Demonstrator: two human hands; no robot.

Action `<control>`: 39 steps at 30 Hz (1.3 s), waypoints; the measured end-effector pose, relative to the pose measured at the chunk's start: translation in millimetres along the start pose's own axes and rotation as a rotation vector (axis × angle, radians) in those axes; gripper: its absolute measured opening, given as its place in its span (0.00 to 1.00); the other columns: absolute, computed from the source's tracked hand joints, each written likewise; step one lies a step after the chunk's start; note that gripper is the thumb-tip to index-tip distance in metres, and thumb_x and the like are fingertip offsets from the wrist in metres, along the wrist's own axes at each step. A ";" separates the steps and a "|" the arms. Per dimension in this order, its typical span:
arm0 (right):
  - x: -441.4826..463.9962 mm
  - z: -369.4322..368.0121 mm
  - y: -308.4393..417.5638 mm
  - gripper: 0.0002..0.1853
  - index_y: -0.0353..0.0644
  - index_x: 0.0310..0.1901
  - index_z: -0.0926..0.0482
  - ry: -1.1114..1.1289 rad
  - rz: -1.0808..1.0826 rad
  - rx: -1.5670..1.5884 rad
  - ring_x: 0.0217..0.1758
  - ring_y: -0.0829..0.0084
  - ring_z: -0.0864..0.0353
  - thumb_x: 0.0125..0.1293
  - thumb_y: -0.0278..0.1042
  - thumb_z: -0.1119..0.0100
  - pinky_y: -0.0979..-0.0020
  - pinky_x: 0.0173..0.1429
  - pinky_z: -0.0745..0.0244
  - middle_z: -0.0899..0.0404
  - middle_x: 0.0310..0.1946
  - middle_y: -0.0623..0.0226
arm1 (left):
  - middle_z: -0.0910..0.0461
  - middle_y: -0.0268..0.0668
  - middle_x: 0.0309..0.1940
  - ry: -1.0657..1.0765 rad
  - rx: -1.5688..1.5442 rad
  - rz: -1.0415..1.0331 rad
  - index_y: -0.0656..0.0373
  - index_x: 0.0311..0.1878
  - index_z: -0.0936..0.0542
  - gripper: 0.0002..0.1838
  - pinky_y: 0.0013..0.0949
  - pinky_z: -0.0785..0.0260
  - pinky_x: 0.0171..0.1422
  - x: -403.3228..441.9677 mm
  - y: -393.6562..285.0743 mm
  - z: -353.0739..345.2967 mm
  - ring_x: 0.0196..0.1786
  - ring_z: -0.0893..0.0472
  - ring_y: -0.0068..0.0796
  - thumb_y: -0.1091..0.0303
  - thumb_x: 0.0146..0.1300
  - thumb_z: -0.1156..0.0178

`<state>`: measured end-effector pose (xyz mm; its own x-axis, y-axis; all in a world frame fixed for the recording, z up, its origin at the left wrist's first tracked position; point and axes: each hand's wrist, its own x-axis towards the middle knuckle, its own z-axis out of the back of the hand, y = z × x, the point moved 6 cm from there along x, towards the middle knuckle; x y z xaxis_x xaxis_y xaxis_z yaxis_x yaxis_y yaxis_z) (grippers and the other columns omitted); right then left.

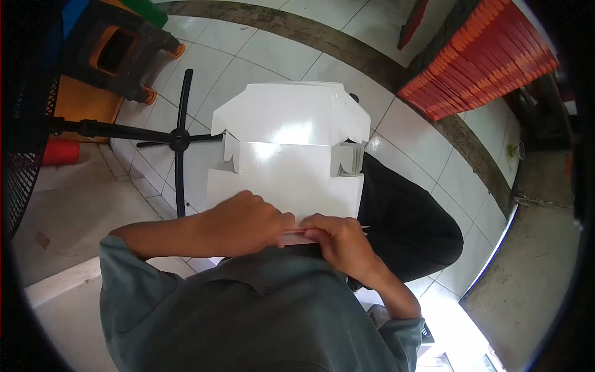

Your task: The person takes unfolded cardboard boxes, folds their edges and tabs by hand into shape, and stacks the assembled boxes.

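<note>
Reddish and thin, a narrow strip (294, 231) sits pinched between the curled fingertips of the left hand (253, 224) and right hand (342, 240) I'm watching remotely, at the near edge of stacked, glossy white cardboard box blanks (285, 160); beyond, a black cross-shaped stand base (179, 139).

You can make out no readable text, label, brand, number or sign on the white cardboard (285, 158) or anything else around you.

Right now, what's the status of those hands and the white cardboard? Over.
Left hand and right hand apparently pinching a thin reddish strip. White cardboard in front, opened out. Black stand off left, clear of hands.
</note>
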<state>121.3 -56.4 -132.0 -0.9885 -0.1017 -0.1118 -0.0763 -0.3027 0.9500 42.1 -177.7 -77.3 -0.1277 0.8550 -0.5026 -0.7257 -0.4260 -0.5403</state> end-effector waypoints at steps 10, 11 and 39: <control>-12.4 36.9 -5.1 0.06 0.35 0.38 0.22 -0.424 -0.070 0.269 0.32 0.74 0.24 0.62 0.24 0.35 0.72 0.38 0.27 0.20 0.26 0.65 | 0.36 0.55 0.62 -1.353 0.685 -0.485 0.59 0.61 0.30 0.43 0.54 0.43 0.69 -71.7 -19.9 83.5 0.67 0.36 0.54 0.42 0.48 0.25; -13.9 34.2 -13.7 0.07 0.35 0.37 0.23 -0.460 -0.147 0.436 0.34 0.77 0.25 0.63 0.24 0.34 0.73 0.38 0.28 0.21 0.27 0.66 | 0.40 0.59 0.67 -1.411 0.642 -0.509 0.59 0.65 0.33 0.50 0.56 0.46 0.72 -71.5 -15.6 77.9 0.69 0.38 0.55 0.40 0.44 0.23; -147.8 119.6 103.1 0.11 0.50 0.31 0.20 -0.906 0.650 -0.668 0.41 0.66 0.25 0.51 0.43 0.30 0.53 0.54 0.39 0.26 0.32 0.72 | 0.29 0.39 0.64 -0.072 -0.031 -0.632 0.60 0.56 0.22 0.29 0.45 0.45 0.73 97.6 -125.3 51.3 0.69 0.35 0.45 0.67 0.48 0.28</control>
<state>243.9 40.7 17.4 -0.5754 0.1855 0.7965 0.2674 -0.8777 0.3976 85.9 -25.7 -24.0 0.2728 0.9615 -0.0337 -0.6559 0.1602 -0.7377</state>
